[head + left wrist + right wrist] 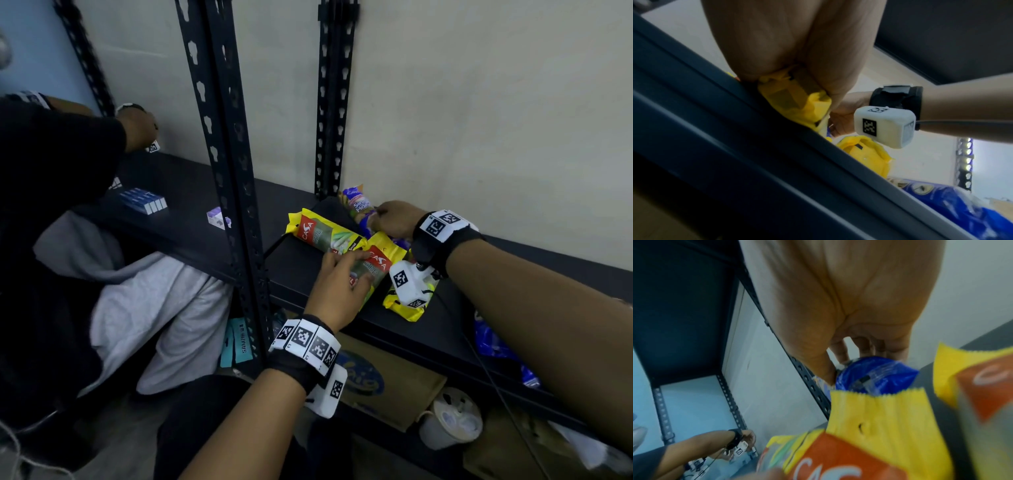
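Note:
Two yellow CASA packets lie on the black shelf (298, 274). My left hand (342, 284) lies over the nearer yellow packet (388, 262) and grips it, fingers across the top and thumb at its side. In the left wrist view that packet (795, 100) bunches under my left hand (797, 48). The farther yellow packet (325, 233) lies free to the left. Behind them, by the wall, my right hand (394, 219) grips a blue snack packet (359, 205). In the right wrist view the fingers (840, 352) and thumb curl round the blue packet (875, 374).
A black slotted upright (226, 171) stands left of the packets. Beyond it another person's hand (140, 130) reaches onto the shelf near blue boxes (144, 200) and a small purple box (217, 219). A blue bag (493, 342) lies at right. Below sit a cardboard box (387, 383) and a white tub (452, 418).

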